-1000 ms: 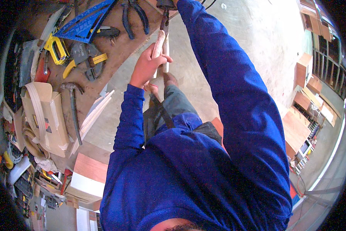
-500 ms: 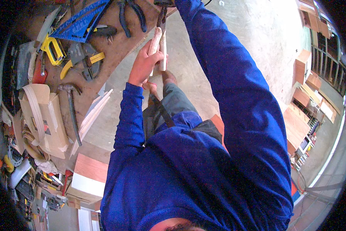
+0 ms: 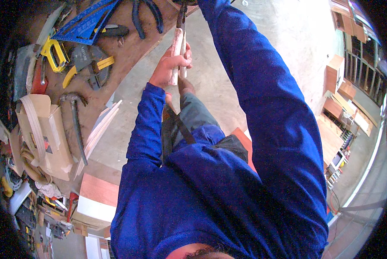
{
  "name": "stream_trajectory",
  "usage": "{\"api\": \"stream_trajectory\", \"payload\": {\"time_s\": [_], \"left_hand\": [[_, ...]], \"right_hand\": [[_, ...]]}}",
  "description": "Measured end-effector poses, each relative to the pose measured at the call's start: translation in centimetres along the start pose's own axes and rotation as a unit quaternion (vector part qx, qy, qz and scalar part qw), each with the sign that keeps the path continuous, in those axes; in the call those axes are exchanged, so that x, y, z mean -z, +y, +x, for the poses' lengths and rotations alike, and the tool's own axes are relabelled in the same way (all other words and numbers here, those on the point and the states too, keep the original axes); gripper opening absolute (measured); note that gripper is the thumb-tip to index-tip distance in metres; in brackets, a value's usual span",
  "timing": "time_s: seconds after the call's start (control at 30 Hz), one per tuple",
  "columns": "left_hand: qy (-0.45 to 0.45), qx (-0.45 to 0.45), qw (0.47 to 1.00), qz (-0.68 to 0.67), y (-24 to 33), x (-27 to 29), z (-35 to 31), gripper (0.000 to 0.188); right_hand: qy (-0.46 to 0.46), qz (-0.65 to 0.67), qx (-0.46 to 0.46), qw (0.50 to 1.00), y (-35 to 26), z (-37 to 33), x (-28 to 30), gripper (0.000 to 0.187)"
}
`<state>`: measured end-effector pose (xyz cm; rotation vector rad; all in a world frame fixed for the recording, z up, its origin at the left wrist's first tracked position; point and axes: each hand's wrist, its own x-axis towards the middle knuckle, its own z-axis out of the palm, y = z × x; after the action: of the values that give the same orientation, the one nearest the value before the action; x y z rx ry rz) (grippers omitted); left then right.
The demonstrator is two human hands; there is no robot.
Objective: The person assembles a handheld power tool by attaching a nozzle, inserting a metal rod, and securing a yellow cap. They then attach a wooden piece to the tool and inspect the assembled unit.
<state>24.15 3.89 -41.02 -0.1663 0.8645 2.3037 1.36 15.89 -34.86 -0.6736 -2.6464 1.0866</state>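
My left hand (image 3: 172,67) is closed round a plier-like tool with two long whitish handles (image 3: 176,58). Its thumb and fingertips wrap across both grips, which lie close together. Dark metal runs up from the grips toward the top edge, where a dark object (image 3: 185,2) is cut off, so the tool's jaws cannot be made out. My right arm (image 3: 262,69), in a blue sleeve, reaches up past the top of the picture, and its hand is out of sight. Left of my left hand, a brown worktable (image 3: 128,56) carries a claw hammer (image 3: 76,121) and blue-black handles (image 3: 148,17).
Also on the worktable are a blue speed square (image 3: 87,23), a yellow staple gun (image 3: 54,54), a yellow-and-black clamp (image 3: 87,64) and a cardboard box (image 3: 47,134). Wood strips (image 3: 99,131) stick out from its edge. Wooden boxes (image 3: 335,73) stand on the floor at right.
My left hand has shifted slightly on the tool, and its fingers now curl across both handles, which are nearer each other. The bench things have moved slightly left in view.
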Motion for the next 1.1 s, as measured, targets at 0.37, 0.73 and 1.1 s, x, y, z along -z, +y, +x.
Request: {"api": "stream_trajectory", "payload": {"time_s": [0.37,0.73,1.1], "left_hand": [[0.202,0.018,0.922,0.331,-8.2,-0.5,-9.3,0.057],[0.179,-0.094,0.935,0.291,-3.5,-1.6,-12.9,0.052],[0.224,-0.082,0.866,0.440,0.1,-2.3,-16.0,0.063]], "right_hand": [[-0.053,-0.078,-0.012,0.996,-1.3,0.5,0.9,0.054],[-0.050,-0.108,-0.004,0.993,-1.2,0.9,0.2,0.055],[-0.059,-0.103,-0.004,0.993,0.6,1.9,-1.5,0.099]]}}
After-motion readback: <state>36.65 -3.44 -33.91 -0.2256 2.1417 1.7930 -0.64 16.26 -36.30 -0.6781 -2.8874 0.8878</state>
